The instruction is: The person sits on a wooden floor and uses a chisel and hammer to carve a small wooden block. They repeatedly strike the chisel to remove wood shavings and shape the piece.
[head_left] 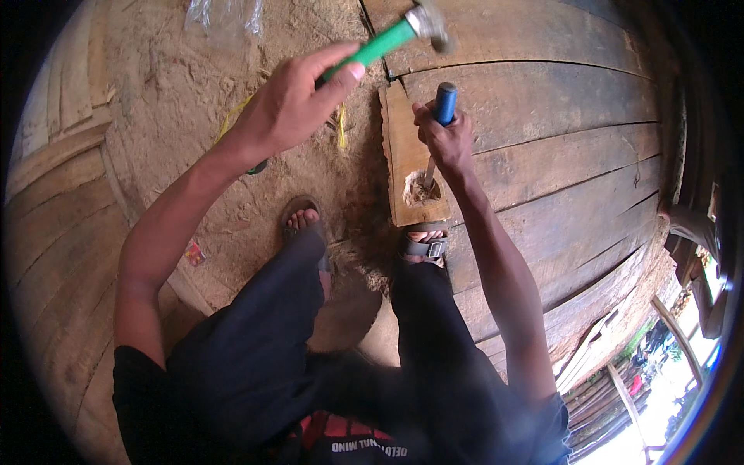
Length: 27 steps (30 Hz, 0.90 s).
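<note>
My left hand [298, 101] is closed round the green handle of a hammer [387, 43], raised with its metal head up and to the right, slightly blurred. My right hand [449, 139] grips a chisel [445, 105] by its blue handle, whose top end sticks out above the fist. The chisel's blade slants down into a rough hole [421, 187] cut in a wooden block [401, 147]. Wood chips lie in that hole, and the blade's tip cannot be made out among them. The hammer head is up and apart from the chisel.
Wide planks [558, 101] stretch out to the right of the block. Sandy ground [178, 116] with shavings lies to the left, with clear plastic [225, 15] and a yellow strip [342, 128] on it. My sandalled foot [425, 242] is right by the block's near end.
</note>
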Each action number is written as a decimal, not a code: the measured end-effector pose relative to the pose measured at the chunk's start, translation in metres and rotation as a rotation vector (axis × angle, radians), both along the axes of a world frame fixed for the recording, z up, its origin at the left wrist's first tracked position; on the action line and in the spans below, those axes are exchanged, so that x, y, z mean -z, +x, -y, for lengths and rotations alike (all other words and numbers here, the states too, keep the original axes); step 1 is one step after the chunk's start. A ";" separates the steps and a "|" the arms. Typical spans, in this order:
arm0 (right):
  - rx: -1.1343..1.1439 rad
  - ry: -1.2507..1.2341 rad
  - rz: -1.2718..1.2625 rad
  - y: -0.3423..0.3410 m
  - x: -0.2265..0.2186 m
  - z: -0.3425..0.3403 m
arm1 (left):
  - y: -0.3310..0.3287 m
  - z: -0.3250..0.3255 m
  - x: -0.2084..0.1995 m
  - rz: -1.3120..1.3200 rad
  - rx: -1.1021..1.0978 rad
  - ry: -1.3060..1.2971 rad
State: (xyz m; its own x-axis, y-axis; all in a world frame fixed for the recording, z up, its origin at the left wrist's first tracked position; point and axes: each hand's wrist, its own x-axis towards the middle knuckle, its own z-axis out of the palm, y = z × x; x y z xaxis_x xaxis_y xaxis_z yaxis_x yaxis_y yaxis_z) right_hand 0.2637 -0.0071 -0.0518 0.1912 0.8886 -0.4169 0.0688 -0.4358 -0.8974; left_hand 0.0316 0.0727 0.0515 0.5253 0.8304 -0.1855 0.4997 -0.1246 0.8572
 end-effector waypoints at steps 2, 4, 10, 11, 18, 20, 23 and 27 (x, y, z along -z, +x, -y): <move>0.013 -0.020 -0.029 0.003 0.008 0.000 | 0.002 -0.012 -0.008 -0.149 0.194 0.010; 0.013 -0.033 -0.053 0.002 0.008 -0.002 | 0.002 -0.018 -0.012 -0.167 0.203 0.029; -0.031 -0.064 -0.017 0.004 0.010 -0.006 | 0.003 -0.008 -0.007 -0.199 0.193 -0.033; -0.031 -0.079 0.006 0.006 0.012 -0.006 | 0.006 -0.009 -0.007 -0.195 0.189 0.005; -0.077 -0.108 0.001 0.000 0.014 -0.008 | 0.005 -0.010 0.008 -0.039 0.029 0.029; -0.120 -0.113 -0.025 0.004 0.018 -0.012 | -0.001 -0.010 0.033 -0.098 0.174 0.173; -0.110 -0.107 -0.077 0.009 0.020 -0.013 | 0.005 -0.019 0.015 -0.204 0.187 0.031; -0.067 -0.111 -0.060 0.000 0.009 -0.007 | -0.001 -0.020 0.021 -0.150 0.066 0.042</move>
